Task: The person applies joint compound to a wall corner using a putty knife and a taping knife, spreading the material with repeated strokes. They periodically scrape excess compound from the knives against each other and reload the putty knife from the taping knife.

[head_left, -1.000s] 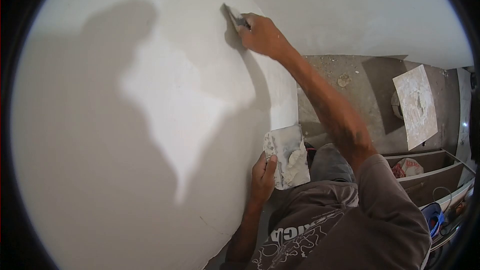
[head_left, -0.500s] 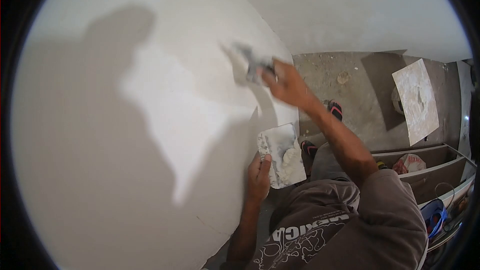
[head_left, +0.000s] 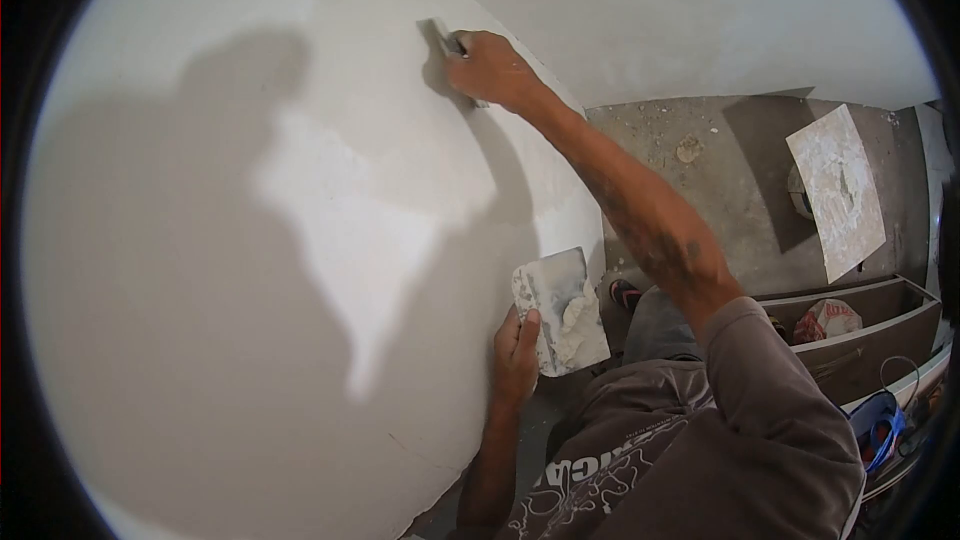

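Observation:
My right hand point(head_left: 492, 70) is closed round the handle of a plastering trowel point(head_left: 430, 32), reaching far up the pale wall point(head_left: 390, 150). The trowel's blade lies at the wall surface, partly hidden by my fingers. Lower down, my left hand point(head_left: 516, 355) grips the left edge of a flat plate point(head_left: 552, 290), thumb on top. A lump of wet, off-white putty point(head_left: 577, 330) sits on the plate, with smears along its edge. How the fingers hold the plate underneath is hidden.
An adjoining wall point(head_left: 680, 20) meets this one at a corner. On the stained floor point(head_left: 660, 160), a splattered board point(head_left: 840, 190) rests on a round object. Nearer me are a long open box point(head_left: 850, 360) with a plastic bag point(head_left: 828, 321) and a blue item point(head_left: 880, 430).
My right hand and trowel have moved up and left along the wall, the arm stretching out. My left hand and the putty plate stay nearly in place.

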`<state>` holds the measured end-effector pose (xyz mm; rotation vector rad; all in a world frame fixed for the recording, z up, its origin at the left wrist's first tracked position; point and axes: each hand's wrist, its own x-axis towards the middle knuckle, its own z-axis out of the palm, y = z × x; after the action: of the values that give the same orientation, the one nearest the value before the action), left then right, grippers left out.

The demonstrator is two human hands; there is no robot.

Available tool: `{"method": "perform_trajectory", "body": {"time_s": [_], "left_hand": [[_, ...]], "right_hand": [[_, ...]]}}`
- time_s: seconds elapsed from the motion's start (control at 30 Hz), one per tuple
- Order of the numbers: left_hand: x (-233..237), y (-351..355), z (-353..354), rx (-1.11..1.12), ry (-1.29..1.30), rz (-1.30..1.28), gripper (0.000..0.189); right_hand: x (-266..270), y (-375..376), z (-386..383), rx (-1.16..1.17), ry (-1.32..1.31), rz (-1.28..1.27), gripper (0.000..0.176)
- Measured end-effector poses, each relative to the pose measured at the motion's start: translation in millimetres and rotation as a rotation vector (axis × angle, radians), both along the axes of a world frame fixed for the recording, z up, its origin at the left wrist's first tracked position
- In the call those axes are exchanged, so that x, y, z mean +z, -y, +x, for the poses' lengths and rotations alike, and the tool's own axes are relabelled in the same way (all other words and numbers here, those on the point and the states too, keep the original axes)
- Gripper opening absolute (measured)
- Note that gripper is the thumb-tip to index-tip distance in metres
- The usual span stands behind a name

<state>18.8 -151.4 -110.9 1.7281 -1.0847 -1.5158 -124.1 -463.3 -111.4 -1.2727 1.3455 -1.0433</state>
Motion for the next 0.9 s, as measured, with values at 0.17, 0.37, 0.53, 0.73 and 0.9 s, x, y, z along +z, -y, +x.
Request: {"method": "perform_trajectory", "body": {"time_s": [0.17, 0.37, 0.53, 0.73, 0.9], "left_hand": [[2.5, 1.8, -1.2, -0.013, 0.012, -0.011, 0.034], [11.9, 4.9, -7.5, -0.02, 0.057, -0.05, 0.035], [9.1, 2.1, -4.5, -0.002, 0.096, 0.014, 0.038], [1.2, -4.1, -1.7, 0.082, -0.022, 0.056, 0.039], [8.8, 0.1, -7.3, 0.086, -0.008, 0.062, 0.039]], "right_hand": [[26.8, -45.8, 14.8, -0.017, -0.097, -0.494, 0.039], [19.6, -131.5, 13.3, 0.18, -0.102, -0.787, 0.062], [7.9, -137.8, -18.5, 0.247, 0.159, -0.639, 0.049], [-14.3, -11.9, -32.3, -0.069, 0.012, 0.01, 0.022], [3.1, 26.8, -22.1, 0.027, -0.052, -0.015, 0.026]]}}
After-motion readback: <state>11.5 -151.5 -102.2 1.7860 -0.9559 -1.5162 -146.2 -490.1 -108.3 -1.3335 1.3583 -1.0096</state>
